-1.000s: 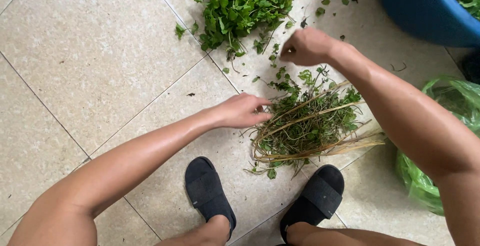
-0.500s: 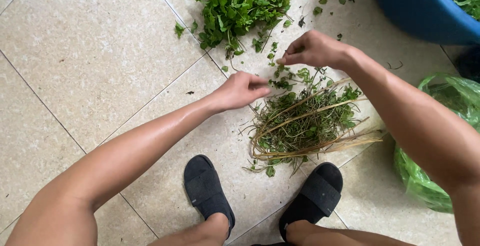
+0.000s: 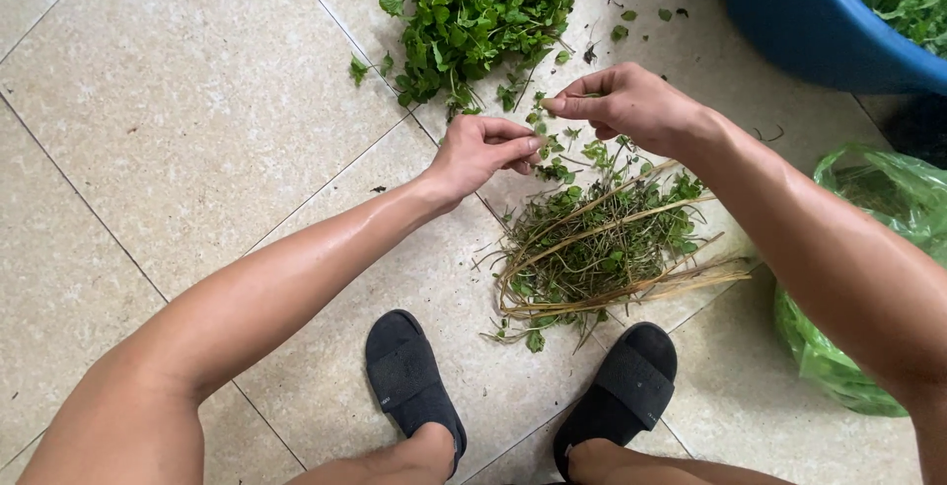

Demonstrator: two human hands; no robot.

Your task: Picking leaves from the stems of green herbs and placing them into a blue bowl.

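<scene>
We see our left hand [image 3: 483,152] and right hand [image 3: 623,102] held close together above a tiled floor [image 3: 187,120], each with fingertips pinched shut on 1 small leafy sprig [image 3: 541,128] stretched between them. Just below the hands lies a tangle of stripped stems [image 3: 602,248]. Beyond them sits a heap of green leaves [image 3: 473,11]. A blue basin [image 3: 809,21] of greens stands at upper right, a green plastic bag [image 3: 848,347] at right, and 2 black sandals [image 3: 409,376] nearest us.
</scene>
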